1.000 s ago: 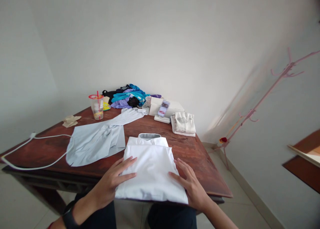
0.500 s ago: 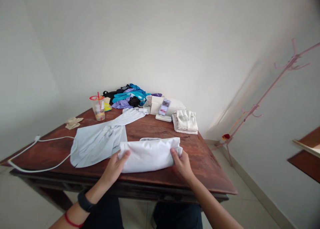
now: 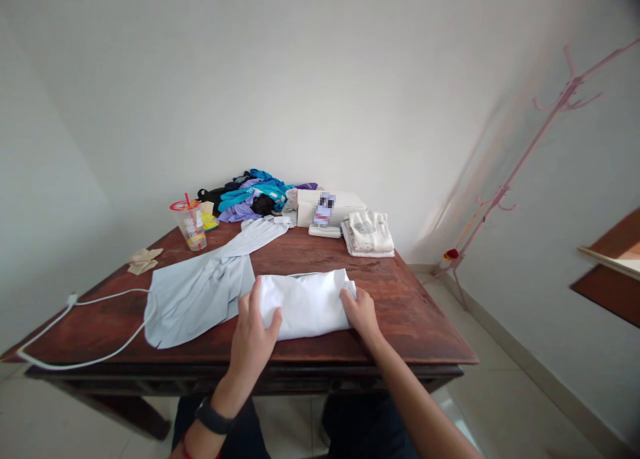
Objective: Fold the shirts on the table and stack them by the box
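Observation:
A folded white garment (image 3: 307,305) lies as a thick bundle near the front edge of the wooden table. My left hand (image 3: 255,329) is at its left end, with the thumb on the front and the fingers along the side. At the other end, my right hand (image 3: 359,312) grips the edge, thumb on top and the other fingers mostly hidden. To the left, a light grey-blue garment (image 3: 200,295) is spread out with creases, close to my left hand.
Behind are a clothes pile (image 3: 260,195), a white box (image 3: 305,209) and folded white clothes (image 3: 370,235). A plastic cup with a straw (image 3: 194,229), crumpled tissue (image 3: 144,260) and white cable (image 3: 95,365) sit left on the table (image 3: 415,319). A pink coat rack (image 3: 525,155) leans right.
My left hand has shifted from the front left corner to the bundle's left side, its fingers pointing more upward. The bundle looks narrower; my right hand still holds its right end.

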A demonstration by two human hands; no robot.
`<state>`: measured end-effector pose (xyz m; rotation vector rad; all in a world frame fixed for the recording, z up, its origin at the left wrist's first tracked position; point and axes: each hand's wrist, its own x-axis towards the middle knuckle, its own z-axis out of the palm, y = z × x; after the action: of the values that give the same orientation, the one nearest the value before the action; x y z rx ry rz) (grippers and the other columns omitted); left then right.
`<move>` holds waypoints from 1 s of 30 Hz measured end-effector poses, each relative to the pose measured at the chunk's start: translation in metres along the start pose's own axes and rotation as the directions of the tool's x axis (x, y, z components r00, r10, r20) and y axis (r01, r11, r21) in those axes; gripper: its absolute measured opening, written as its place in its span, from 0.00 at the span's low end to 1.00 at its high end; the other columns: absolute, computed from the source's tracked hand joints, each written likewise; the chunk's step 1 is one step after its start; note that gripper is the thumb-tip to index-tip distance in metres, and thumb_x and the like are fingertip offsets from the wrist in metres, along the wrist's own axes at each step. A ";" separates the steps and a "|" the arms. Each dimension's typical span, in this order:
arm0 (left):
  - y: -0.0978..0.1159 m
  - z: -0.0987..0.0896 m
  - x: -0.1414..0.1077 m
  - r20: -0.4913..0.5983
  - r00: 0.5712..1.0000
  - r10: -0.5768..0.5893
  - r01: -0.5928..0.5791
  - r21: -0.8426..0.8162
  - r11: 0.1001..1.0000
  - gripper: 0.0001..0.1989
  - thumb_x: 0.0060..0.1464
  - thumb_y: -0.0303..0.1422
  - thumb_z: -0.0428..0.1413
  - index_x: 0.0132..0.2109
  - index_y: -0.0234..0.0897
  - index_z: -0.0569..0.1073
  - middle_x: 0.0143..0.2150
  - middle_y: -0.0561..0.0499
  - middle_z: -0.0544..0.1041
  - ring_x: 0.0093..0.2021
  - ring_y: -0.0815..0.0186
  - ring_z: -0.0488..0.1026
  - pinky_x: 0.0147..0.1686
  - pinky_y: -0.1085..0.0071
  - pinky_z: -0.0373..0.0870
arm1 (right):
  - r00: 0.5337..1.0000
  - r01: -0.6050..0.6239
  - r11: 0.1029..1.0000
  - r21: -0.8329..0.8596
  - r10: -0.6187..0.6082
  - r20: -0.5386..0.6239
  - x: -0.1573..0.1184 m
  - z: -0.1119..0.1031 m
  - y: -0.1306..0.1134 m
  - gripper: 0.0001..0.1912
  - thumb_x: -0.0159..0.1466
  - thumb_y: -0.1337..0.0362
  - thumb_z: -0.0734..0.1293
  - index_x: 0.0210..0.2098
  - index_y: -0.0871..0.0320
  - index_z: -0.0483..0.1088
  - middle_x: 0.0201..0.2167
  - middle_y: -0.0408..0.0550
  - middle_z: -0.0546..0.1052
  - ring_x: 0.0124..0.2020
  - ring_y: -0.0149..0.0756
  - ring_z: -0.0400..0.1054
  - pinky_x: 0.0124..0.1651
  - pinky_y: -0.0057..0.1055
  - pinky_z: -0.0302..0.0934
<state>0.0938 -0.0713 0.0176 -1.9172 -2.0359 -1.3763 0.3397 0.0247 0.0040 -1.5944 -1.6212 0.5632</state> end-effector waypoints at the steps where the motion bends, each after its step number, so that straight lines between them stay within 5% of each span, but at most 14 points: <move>1: 0.006 -0.002 0.003 -0.007 0.998 0.058 -0.057 0.057 0.997 0.37 0.65 0.37 0.51 0.75 0.42 0.45 0.74 0.38 0.53 0.71 0.42 0.56 0.64 0.44 0.63 | 1.000 -0.008 1.000 0.014 0.008 0.020 0.001 -0.001 0.001 0.18 0.65 0.56 0.59 0.25 0.57 0.72 0.26 0.52 0.80 0.33 0.46 0.76 0.32 0.30 0.60; 4: 0.024 -0.001 0.020 0.120 0.952 0.281 -0.298 0.157 0.942 0.32 0.66 0.32 0.49 0.74 0.43 0.53 0.76 0.42 0.52 0.74 0.41 0.48 0.66 0.41 0.57 | 0.994 -0.038 0.999 0.008 0.037 0.104 0.007 -0.006 0.000 0.25 0.68 0.48 0.57 0.30 0.59 0.75 0.31 0.57 0.81 0.39 0.50 0.77 0.38 0.33 0.64; 7: 0.038 0.009 0.036 0.385 0.828 0.409 -0.485 0.125 0.865 0.26 0.70 0.39 0.45 0.71 0.44 0.61 0.74 0.44 0.57 0.74 0.42 0.47 0.67 0.40 0.54 | 1.000 0.006 0.996 -0.094 -0.004 0.023 0.013 -0.014 -0.010 0.26 0.68 0.45 0.58 0.43 0.60 0.76 0.42 0.61 0.80 0.47 0.53 0.74 0.48 0.40 0.66; 10: 0.043 0.024 0.043 0.525 0.747 0.407 -0.536 0.114 0.836 0.27 0.70 0.45 0.44 0.71 0.43 0.61 0.75 0.44 0.54 0.74 0.40 0.47 0.66 0.37 0.54 | 0.959 0.222 0.950 -0.221 -0.254 -0.126 0.017 -0.017 -0.029 0.26 0.68 0.53 0.61 0.60 0.59 0.68 0.58 0.61 0.72 0.59 0.53 0.66 0.60 0.45 0.60; 12: 0.041 0.032 0.043 0.556 0.729 0.399 -0.549 0.128 0.826 0.27 0.71 0.43 0.43 0.72 0.41 0.60 0.75 0.44 0.53 0.74 0.41 0.48 0.66 0.37 0.53 | 0.906 0.400 0.870 -0.289 -0.422 -0.017 0.019 -0.012 -0.041 0.26 0.68 0.56 0.61 0.63 0.58 0.66 0.64 0.58 0.68 0.66 0.52 0.58 0.67 0.47 0.54; 14: 0.035 0.038 0.041 0.576 0.722 0.383 -0.550 0.143 0.823 0.26 0.72 0.40 0.42 0.72 0.39 0.59 0.75 0.43 0.54 0.73 0.43 0.51 0.67 0.39 0.54 | 0.864 0.504 0.803 -0.318 -0.463 0.199 0.020 -0.003 -0.049 0.24 0.71 0.57 0.58 0.62 0.57 0.68 0.66 0.56 0.67 0.70 0.50 0.53 0.69 0.48 0.49; 17: 0.024 0.044 0.037 0.585 0.743 0.325 -0.513 0.186 0.838 0.26 0.71 0.36 0.41 0.71 0.36 0.61 0.74 0.41 0.56 0.72 0.45 0.55 0.66 0.41 0.55 | 0.849 0.491 0.795 -0.358 -0.344 0.401 0.018 0.015 -0.047 0.26 0.75 0.55 0.51 0.66 0.56 0.65 0.70 0.55 0.62 0.71 0.51 0.51 0.69 0.55 0.47; 23: 0.006 0.053 0.034 0.474 0.862 0.181 -0.362 0.326 0.873 0.28 0.68 0.35 0.43 0.72 0.34 0.60 0.73 0.39 0.56 0.73 0.44 0.54 0.66 0.38 0.53 | 0.884 0.394 0.832 -0.391 -0.225 0.410 0.007 0.030 -0.031 0.31 0.75 0.50 0.49 0.73 0.52 0.53 0.76 0.50 0.44 0.75 0.54 0.39 0.70 0.58 0.44; 30: 0.014 0.051 0.038 0.578 0.815 0.029 -0.323 0.412 0.852 0.30 0.70 0.38 0.39 0.75 0.38 0.51 0.76 0.47 0.44 0.76 0.51 0.44 0.70 0.42 0.47 | 0.887 0.348 0.840 -0.417 -0.151 0.436 0.010 0.033 -0.030 0.33 0.74 0.49 0.49 0.75 0.49 0.43 0.77 0.51 0.34 0.76 0.55 0.31 0.71 0.59 0.40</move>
<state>0.1233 -0.0126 0.0160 -2.3286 -2.0347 -0.1874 0.2957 0.0375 0.0094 -1.6359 -2.3881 0.3535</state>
